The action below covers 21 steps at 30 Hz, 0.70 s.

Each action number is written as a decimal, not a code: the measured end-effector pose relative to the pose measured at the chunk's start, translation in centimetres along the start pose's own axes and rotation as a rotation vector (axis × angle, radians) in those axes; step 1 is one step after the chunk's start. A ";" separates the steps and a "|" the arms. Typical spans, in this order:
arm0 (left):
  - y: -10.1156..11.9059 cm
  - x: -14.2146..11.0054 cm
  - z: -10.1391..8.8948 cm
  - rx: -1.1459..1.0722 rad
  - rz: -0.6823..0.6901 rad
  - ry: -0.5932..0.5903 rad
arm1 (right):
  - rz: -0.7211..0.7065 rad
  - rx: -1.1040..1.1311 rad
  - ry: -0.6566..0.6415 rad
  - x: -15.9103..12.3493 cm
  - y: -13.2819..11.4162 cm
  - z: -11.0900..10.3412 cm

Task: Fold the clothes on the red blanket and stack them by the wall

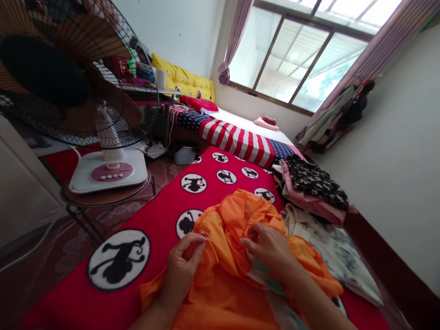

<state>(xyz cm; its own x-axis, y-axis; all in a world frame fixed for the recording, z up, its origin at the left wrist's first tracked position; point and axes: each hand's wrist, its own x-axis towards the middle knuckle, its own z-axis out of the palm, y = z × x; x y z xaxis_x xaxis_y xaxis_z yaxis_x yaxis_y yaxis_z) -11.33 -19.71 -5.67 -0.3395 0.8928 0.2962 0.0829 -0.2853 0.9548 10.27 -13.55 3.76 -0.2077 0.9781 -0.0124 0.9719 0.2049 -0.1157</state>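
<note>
An orange jacket (227, 284) with a yellow zipper and a hood lies spread over the red bedding (165, 215). My left hand (184, 256) pinches the jacket's edge near the top of the zipper, thumb and forefinger together. On the other side of the collar, my right hand (268, 245) has its fingers curled at the orange cloth below the hood, closed on a fold of it. Grey-green and pale panels show on the jacket under my right forearm. The jacket's sleeve spreads to the right.
Folded clothes (312, 183) are stacked along the right wall, with a pale patterned garment (330, 247) beside the jacket. A standing fan (106, 169) sits on a round stool at left. Beyond lies a bed with a striped cover (237, 140), under the window.
</note>
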 end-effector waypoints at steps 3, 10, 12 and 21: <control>0.0 0.0 0.1 0.011 0.015 -0.021 | -0.001 0.032 -0.036 -2.2 1.5 0.9; 0.2 -0.1 0.3 0.012 0.064 -0.072 | 0.076 0.375 0.106 -2.6 3.3 0.0; 0.3 0.0 0.4 0.020 0.083 -0.090 | 0.089 0.303 0.097 -2.4 2.1 -0.3; -0.2 0.1 0.5 0.001 0.082 -0.133 | 0.256 0.346 0.157 1.9 4.8 1.9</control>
<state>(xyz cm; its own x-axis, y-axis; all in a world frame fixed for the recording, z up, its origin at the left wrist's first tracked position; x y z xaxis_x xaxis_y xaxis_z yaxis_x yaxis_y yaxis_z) -10.87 -19.36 -5.82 -0.2049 0.9046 0.3738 0.1062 -0.3591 0.9272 14.36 -10.72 1.24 0.0796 0.9948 0.0637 0.8899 -0.0421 -0.4542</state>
